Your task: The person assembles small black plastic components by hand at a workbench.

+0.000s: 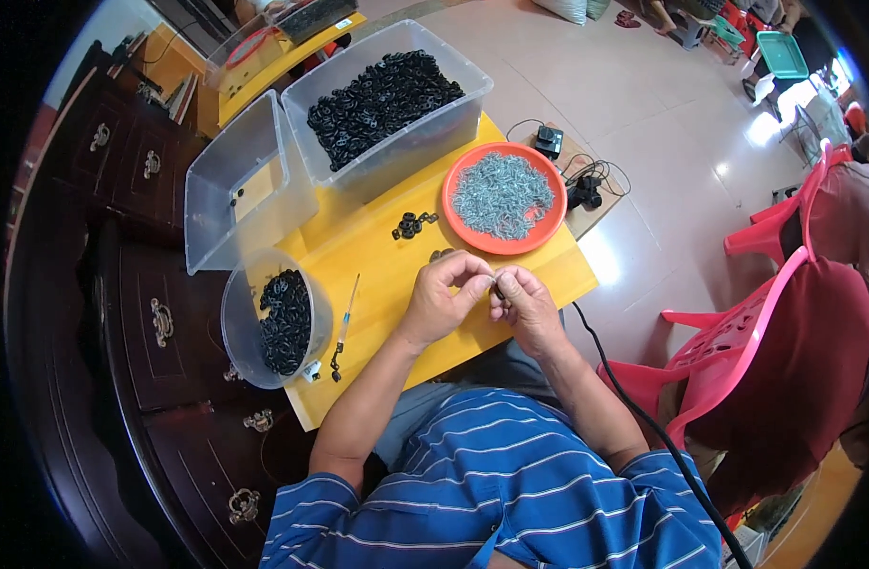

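My left hand (446,294) and my right hand (526,302) meet fingertip to fingertip above the near part of the yellow table (377,256). Between the fingertips I pinch a small dark part (497,283); it is too small to tell its shape. A few black plastic pieces (412,225) lie loose on the table just beyond my hands. An orange round tray (549,220) heaped with small grey metal springs (503,193) stands ahead of my right hand.
A large clear bin (453,119) of black parts stands at the back, an almost bare clear bin (228,199) to its left. A round clear tub (240,327) of black parts and a thin tool (344,327) lie left. Red plastic chairs (747,332) stand right; dark wooden drawers (159,322) left.
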The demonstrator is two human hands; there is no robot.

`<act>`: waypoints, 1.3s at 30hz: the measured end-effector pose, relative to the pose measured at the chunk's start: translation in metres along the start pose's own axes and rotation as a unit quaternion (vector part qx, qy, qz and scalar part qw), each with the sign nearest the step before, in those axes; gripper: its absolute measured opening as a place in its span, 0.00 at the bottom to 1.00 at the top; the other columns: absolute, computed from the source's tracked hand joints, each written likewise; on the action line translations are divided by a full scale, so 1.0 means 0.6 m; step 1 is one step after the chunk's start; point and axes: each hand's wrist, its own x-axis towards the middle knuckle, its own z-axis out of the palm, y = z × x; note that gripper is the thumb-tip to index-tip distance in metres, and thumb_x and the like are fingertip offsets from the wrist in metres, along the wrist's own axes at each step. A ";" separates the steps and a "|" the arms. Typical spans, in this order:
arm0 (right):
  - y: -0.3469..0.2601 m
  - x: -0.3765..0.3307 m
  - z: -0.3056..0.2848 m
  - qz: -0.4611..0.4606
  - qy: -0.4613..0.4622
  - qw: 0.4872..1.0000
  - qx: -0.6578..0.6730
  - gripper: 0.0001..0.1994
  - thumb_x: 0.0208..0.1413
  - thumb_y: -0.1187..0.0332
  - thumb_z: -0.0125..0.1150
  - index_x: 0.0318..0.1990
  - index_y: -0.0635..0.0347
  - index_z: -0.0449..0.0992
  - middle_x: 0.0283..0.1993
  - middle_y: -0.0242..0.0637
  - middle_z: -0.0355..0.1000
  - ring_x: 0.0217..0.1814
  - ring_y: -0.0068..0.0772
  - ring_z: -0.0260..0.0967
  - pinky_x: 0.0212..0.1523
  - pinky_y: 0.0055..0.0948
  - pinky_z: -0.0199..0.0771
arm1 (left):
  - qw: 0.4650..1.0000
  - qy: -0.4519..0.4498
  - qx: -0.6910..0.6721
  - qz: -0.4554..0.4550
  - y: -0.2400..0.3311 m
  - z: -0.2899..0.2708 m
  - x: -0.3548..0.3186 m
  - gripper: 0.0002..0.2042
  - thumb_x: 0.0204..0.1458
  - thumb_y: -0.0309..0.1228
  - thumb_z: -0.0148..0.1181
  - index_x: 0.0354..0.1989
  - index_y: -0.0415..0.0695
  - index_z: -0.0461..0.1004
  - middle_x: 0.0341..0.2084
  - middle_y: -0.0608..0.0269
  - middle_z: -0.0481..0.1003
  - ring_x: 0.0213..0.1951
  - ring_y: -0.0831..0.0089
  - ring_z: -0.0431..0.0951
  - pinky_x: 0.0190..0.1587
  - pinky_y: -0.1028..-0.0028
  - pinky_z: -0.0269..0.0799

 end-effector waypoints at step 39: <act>-0.071 0.078 -0.026 -0.256 0.200 0.720 -0.613 0.08 0.58 0.65 0.64 0.36 0.60 0.79 0.21 0.36 0.72 0.23 0.23 0.70 0.30 0.28 0.72 | 0.984 0.045 -0.169 -0.038 -0.112 -0.030 -0.108 0.08 0.66 0.33 0.52 0.37 0.42 0.71 0.28 0.68 0.73 0.29 0.83 0.72 0.34 0.81 0.72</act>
